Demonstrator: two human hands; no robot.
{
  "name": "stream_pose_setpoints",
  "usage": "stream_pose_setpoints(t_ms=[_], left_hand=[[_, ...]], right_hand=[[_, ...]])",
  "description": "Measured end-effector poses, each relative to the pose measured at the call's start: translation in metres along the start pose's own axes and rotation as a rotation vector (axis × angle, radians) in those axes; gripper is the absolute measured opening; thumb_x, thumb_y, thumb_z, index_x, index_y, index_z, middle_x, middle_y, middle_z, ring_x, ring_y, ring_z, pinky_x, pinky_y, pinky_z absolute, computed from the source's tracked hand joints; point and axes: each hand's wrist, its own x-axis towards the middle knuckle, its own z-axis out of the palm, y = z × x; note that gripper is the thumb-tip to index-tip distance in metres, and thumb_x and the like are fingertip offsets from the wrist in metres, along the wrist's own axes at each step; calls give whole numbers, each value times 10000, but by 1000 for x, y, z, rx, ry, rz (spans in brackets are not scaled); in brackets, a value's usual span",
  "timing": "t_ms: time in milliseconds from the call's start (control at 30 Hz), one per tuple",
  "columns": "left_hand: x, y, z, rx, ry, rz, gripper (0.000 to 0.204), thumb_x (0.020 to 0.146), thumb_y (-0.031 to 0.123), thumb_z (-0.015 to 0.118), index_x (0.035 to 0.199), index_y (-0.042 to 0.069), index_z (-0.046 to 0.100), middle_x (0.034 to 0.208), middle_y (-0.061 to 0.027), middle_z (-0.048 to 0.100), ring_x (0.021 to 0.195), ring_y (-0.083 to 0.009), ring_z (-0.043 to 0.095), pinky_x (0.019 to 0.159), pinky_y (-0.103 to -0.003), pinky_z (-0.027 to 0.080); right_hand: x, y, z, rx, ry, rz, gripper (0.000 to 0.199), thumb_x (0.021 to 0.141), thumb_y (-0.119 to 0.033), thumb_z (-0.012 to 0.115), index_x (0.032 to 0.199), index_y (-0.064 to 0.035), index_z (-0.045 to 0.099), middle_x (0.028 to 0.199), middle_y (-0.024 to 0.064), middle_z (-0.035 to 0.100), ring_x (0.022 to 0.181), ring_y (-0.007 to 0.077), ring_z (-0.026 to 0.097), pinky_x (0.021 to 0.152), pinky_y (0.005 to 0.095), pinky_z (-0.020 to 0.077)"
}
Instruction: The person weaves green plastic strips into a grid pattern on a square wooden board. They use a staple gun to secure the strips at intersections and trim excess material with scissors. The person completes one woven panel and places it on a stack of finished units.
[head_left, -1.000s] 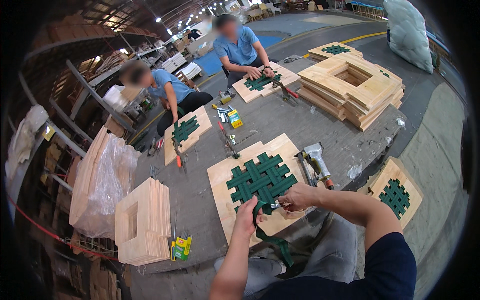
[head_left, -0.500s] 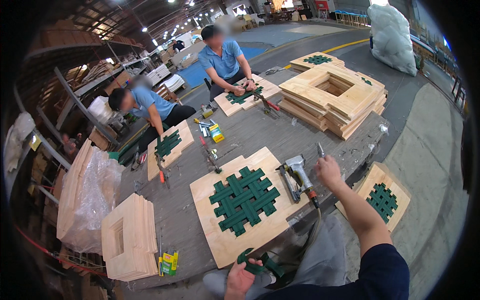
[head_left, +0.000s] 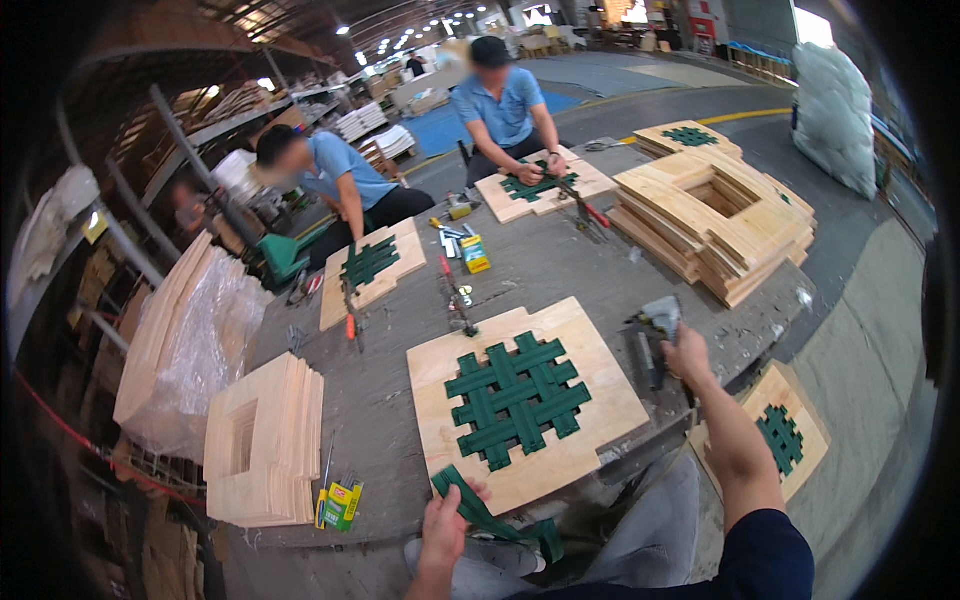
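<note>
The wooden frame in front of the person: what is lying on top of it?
Green webbing woven in a lattice lies across the middle of the wooden frame, covering its centre. Whether an opening lies beneath cannot be seen.

At the lower left of the frame, you had a small yellow-and-green box (head_left: 341, 503) lying on the tabletop (head_left: 560, 265) edge. Up in the centre stood a yellow-and-blue box (head_left: 474, 253). A plastic-wrapped stack (head_left: 190, 340) sat left.
</note>
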Motion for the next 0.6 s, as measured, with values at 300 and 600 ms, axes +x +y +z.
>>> stream_pose_setpoints(t_ms=[300, 600], left_hand=[[206, 52, -42, 1250, 54, 651, 329, 1027, 243, 547, 1282, 75, 670, 1364, -130, 618, 1306, -381, 533, 1101, -457, 406], [263, 19, -36, 1610, 73, 583, 365, 1016, 286, 541, 1260, 45, 665, 1431, -159, 555, 1432, -451, 378, 1208, -576, 250]], right_hand=[[46, -81, 0, -252, -68, -160, 346, 905, -238, 707, 1193, -53, 659, 1170, 252, 638, 1079, 412, 648, 925, 479, 521], [181, -356, 209, 281, -473, -369, 399, 951, -350, 613, 1234, -83, 701, 1046, 242, 726, 1015, 398, 702, 882, 457, 543]])
